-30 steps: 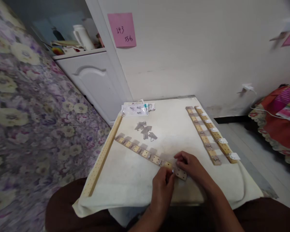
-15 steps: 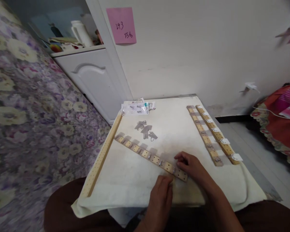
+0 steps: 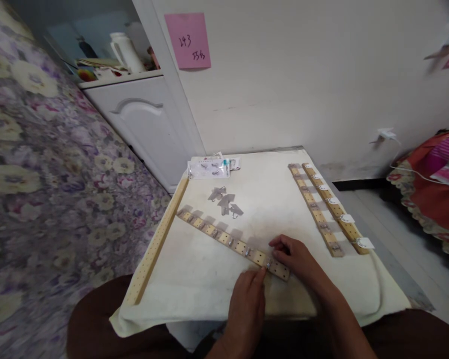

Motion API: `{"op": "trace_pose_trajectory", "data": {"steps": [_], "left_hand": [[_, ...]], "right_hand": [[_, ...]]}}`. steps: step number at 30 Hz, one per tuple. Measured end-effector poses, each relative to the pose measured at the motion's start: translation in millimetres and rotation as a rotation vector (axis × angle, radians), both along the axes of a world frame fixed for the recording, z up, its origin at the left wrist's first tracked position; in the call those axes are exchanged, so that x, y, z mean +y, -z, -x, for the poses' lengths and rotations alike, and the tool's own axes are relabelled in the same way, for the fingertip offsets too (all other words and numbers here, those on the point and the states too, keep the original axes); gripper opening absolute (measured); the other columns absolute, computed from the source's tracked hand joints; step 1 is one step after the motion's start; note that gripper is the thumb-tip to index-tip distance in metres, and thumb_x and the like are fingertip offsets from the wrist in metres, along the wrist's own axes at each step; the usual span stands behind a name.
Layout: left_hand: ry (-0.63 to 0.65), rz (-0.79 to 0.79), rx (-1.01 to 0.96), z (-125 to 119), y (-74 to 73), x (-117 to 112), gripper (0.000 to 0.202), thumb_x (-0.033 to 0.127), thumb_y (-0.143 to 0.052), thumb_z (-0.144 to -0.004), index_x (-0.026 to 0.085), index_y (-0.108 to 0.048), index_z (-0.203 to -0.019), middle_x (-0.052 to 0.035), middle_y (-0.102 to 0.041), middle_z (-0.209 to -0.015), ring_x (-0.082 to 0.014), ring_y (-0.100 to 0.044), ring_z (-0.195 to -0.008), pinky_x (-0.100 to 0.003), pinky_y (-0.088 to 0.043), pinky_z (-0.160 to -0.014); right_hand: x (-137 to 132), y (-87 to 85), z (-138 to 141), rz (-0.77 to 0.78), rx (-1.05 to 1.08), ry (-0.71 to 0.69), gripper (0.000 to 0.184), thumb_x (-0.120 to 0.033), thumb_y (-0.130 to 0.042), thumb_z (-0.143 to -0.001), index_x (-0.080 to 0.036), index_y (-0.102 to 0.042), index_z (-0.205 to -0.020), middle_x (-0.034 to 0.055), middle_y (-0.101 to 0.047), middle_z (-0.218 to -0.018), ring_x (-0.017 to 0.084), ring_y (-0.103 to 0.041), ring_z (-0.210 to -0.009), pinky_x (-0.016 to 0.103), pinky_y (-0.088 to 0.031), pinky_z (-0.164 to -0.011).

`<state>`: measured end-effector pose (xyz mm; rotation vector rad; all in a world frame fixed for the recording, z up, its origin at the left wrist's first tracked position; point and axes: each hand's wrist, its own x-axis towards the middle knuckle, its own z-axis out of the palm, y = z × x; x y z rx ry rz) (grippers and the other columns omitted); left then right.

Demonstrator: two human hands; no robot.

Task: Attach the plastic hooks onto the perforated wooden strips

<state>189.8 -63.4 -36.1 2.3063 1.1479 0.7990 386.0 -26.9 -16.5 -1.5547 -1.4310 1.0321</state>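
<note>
A narrow wooden strip (image 3: 224, 238) with drilled holes lies slantwise on the cloth-covered table, with small metal hooks along it and grey tags behind. My left hand (image 3: 247, 299) is closed at its near edge, fingertips touching the strip beside the last metal hook (image 3: 268, 264). Across the strip, my right hand (image 3: 294, 255) has its fingers curled at the far edge, near the same hook. Whatever lies between the fingertips of either hand is too small or hidden to make out. Several loose grey tags with hooks (image 3: 226, 200) lie beyond the strip.
Two more wooden strips with hooks and tags (image 3: 314, 207) (image 3: 336, 212) lie on the right. A plain perforated wooden strip (image 3: 155, 244) runs along the left edge. Clear packets (image 3: 208, 168) lie at the back left. A wall (image 3: 269, 75) stands behind the table (image 3: 194, 294).
My left hand has moved slightly up, and its fingertips now meet the strip's near edge by the last hook. My right hand has stayed in place.
</note>
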Motion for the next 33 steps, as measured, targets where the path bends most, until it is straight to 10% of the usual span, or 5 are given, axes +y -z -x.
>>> {"op": "trace_pose_trajectory", "data": {"steps": [33], "left_hand": [[0.018, -0.113, 0.141, -1.9, -1.4, 2.5, 0.046, 0.004, -0.04, -0.082, 0.017, -0.052, -0.124, -0.0098, -0.063, -0.096, -0.0217, -0.056, -0.087, -0.041, -0.053, -0.076]], "right_hand": [[-4.1, 3.4, 10.2, 0.103, -0.219, 0.069, 0.035, -0.026, -0.065, -0.065, -0.023, -0.061, -0.099, 0.0009, -0.065, -0.086, 0.018, -0.059, -0.078, 0.028, -0.042, -0.069]]}}
